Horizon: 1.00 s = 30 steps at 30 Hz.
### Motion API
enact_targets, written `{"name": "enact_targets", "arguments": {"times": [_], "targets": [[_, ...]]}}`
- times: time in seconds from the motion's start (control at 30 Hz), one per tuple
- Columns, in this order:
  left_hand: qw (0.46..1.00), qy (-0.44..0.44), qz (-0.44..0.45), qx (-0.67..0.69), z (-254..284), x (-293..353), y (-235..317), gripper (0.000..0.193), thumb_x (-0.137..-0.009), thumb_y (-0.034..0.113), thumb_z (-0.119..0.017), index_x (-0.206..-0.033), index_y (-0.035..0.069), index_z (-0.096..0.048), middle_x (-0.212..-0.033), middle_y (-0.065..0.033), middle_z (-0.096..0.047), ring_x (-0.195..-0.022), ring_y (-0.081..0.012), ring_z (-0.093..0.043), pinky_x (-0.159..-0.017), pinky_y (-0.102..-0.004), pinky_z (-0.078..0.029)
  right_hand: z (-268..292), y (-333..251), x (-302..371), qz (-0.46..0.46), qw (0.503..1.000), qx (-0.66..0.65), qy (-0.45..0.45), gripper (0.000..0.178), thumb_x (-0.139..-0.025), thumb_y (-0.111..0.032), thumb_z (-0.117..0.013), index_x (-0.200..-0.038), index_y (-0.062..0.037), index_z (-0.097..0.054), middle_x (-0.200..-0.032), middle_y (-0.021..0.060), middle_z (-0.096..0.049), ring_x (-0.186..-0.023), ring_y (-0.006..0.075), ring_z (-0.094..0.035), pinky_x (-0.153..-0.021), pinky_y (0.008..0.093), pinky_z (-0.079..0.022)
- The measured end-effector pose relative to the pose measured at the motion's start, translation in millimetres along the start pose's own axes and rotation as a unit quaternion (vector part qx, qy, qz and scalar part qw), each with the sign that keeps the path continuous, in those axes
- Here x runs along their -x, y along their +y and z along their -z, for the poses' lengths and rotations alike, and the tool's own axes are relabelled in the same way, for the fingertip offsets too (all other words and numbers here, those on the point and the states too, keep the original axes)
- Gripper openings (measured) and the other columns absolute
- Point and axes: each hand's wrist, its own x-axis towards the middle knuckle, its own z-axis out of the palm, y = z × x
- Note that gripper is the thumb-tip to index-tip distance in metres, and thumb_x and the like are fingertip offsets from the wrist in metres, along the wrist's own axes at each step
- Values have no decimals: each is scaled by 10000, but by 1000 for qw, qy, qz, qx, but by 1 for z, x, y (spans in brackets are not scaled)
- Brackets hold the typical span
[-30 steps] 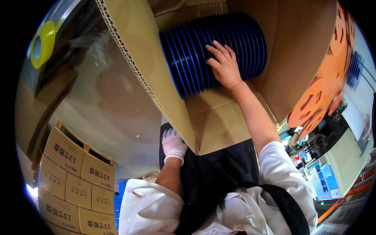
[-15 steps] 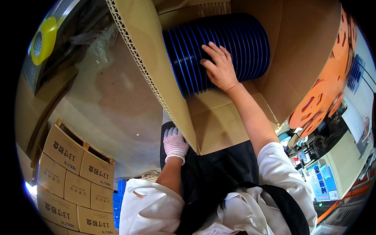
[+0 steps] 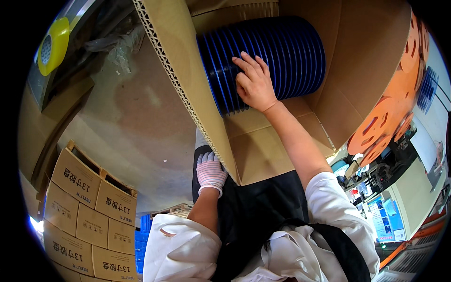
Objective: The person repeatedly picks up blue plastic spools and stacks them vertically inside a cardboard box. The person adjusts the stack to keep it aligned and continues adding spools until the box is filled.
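Observation:
A row of thin, dark blue round discs (image 3: 296, 54) stands on edge, packed face to face, inside an open cardboard box (image 3: 359, 61). My bare right hand (image 3: 256, 85) reaches into the box over the front of the row. Its fingers are apart and lie across the disc edges left of the middle; the thumb is partly tucked out of sight. My left hand (image 3: 210, 173), in a striped pink-and-white glove with grey fingertips, lies flat beside the box's lower left corner, against my dark apron (image 3: 263, 202). Its fingers are stretched out.
At far left is a roll of yellow tape (image 3: 54, 46), with crumpled clear plastic (image 3: 117, 49) nearby. Stacked cartons (image 3: 91, 225) and a wooden pallet (image 3: 108, 178) are at lower left. Orange slotted discs (image 3: 373, 124) stand right of the box, above a cluttered workbench (image 3: 413, 192).
My right hand has shifted slightly left along the row, its fingers drawn in a little more. My left hand stays where it was.

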Motion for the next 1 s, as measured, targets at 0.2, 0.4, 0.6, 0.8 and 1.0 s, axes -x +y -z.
{"name": "enact_targets", "arguments": {"times": [0.2, 0.4, 0.6, 0.8, 1.0], "targets": [[1000, -13, 7, 9, 0, 0, 0, 511, -835, 425, -602, -1224, 95, -587, -1274, -90, -589, -1268, -271, -493, -1149, -460, -284, -6, -3, 1, 25, 999, -26, -1, 145, -743, -46, -658, -833, -151, -614, -1359, 60, -560, -1365, 286, -438, -1115, 505, -304], [1000, 0, 2, -10, -2, 1, 0, 495, -841, 410, -593, -1223, 94, -587, -1269, -86, -592, -1263, -268, -498, -1142, -460, -296, -1, -10, -2, -10, 1000, -22, -1, 96, -738, -131, -692, -798, -133, -618, -1357, 58, -566, -1384, 286, -410, -1127, 542, -258], [1000, -2, 2, -5, -1, 1, 1, 502, -844, 413, -590, -1228, 91, -585, -1274, -89, -590, -1267, -269, -496, -1140, -460, -296, -13, -23, -5, -33, 999, -14, 2, 108, -752, -104, -682, -791, -114, -583, -1378, 68, -556, -1383, 288, -415, -1136, 520, -251], [999, -38, 16, 3, -1, -1, 0, 552, -868, 441, -553, -1290, 86, -561, -1310, -98, -576, -1303, -270, -470, -1155, -453, -271, -33, -36, 7, -24, 999, 1, 46, 147, -786, -61, -632, -911, -138, -623, -1430, 53, -516, -1377, 269, -425, -1121, 537, -271], [996, -69, 50, -1, 19, 6, 7, 547, -911, 428, -492, -1355, 110, -530, -1385, -102, -543, -1340, -264, -444, -1163, -440, -261, -10, -66, 48, -82, 994, -65, -26, 244, -761, -14, -638, -959, -154, -662, -1449, 61, -499, -1401, 286, -390, -1134, 547, -229]]}}
